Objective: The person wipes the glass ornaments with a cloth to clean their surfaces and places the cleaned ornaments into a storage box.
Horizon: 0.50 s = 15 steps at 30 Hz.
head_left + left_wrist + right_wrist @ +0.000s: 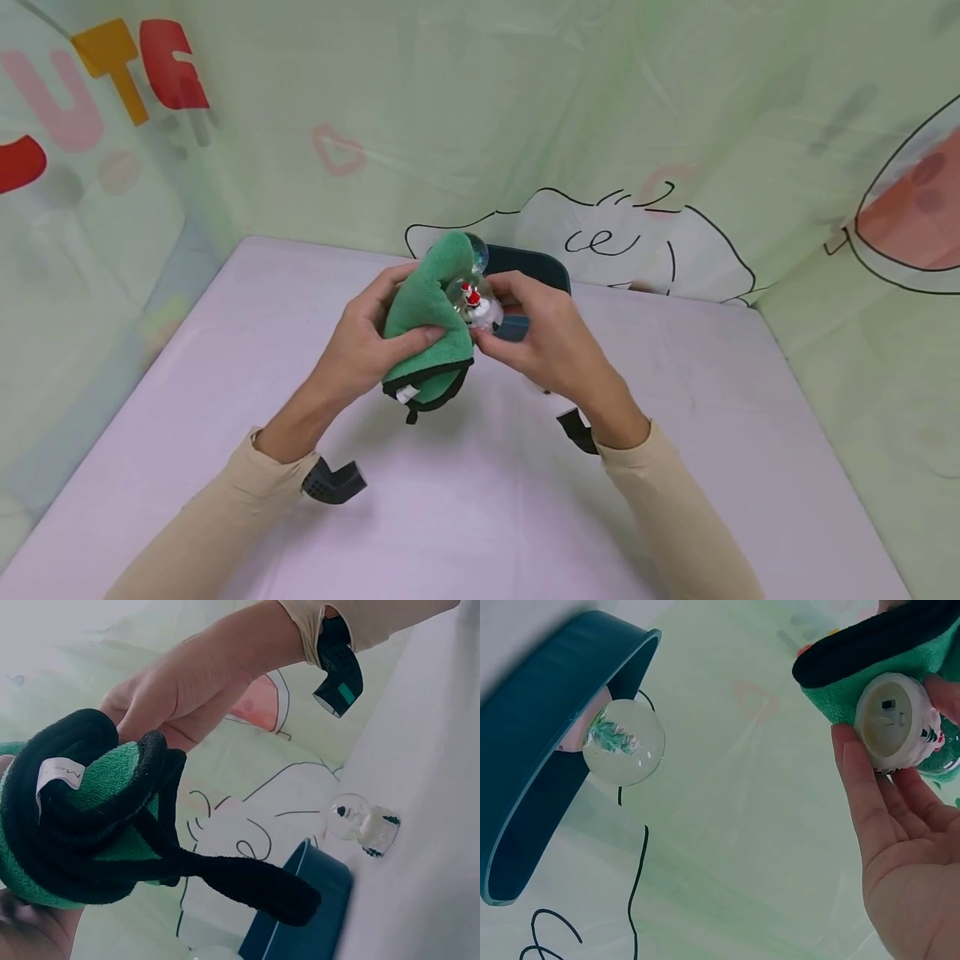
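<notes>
My left hand (356, 342) grips a folded green cloth (423, 312) with black edging and a white label, its thumb on the near face. Against the cloth's right side is a small snow globe (482, 315) with a red-and-white Santa figure inside. My right hand (558, 333) pinches this globe by its base. In the right wrist view the underside of the white base (889, 724) faces the camera, and the glass dome is partly hidden by fingers and cloth. A black loop (259, 889) hangs from the cloth.
Behind the hands stands a dark blue bin (536, 265), with another snow globe (626, 742) holding a green tree inside it. A further clear globe (380, 831) stands on the table beside the bin. Printed curtains (480, 100) enclose the pale table (450, 517).
</notes>
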Each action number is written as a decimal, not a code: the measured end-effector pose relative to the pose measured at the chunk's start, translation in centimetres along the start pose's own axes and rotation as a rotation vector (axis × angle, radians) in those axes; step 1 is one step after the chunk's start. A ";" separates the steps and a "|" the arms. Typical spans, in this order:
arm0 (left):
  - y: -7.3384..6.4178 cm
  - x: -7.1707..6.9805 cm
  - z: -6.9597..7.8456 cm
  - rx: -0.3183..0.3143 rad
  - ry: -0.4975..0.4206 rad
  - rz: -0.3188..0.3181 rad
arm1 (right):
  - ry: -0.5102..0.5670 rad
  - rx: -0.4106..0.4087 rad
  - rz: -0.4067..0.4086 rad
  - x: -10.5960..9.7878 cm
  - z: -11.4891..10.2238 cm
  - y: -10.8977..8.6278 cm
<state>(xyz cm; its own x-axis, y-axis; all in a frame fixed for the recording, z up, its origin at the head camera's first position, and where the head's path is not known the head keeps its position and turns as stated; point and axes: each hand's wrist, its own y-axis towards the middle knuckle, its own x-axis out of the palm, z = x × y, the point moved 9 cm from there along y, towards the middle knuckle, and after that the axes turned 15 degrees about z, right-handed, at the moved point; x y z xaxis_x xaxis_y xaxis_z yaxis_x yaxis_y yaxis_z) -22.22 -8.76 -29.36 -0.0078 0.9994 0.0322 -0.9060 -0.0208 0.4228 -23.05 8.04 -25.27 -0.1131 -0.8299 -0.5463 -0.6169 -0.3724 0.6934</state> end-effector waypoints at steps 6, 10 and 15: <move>0.1 -0.1 -0.1 -0.004 0.007 0.020 | -0.010 0.016 0.019 -0.2 0.0 0.3; 0.1 -0.1 -0.3 -0.004 0.009 0.025 | -0.063 0.033 0.015 -0.2 0.2 0.3; 0.0 0.1 -0.4 -0.014 0.013 0.023 | -0.097 0.111 0.007 -0.3 0.8 0.4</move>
<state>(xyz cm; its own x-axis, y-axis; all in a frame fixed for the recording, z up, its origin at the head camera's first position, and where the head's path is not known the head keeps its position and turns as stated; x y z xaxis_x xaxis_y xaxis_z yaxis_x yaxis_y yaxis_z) -22.45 -8.69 -29.74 -0.0341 0.9990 0.0302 -0.9115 -0.0434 0.4089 -23.86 8.46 -25.20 -0.1893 -0.7861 -0.5883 -0.6977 -0.3140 0.6440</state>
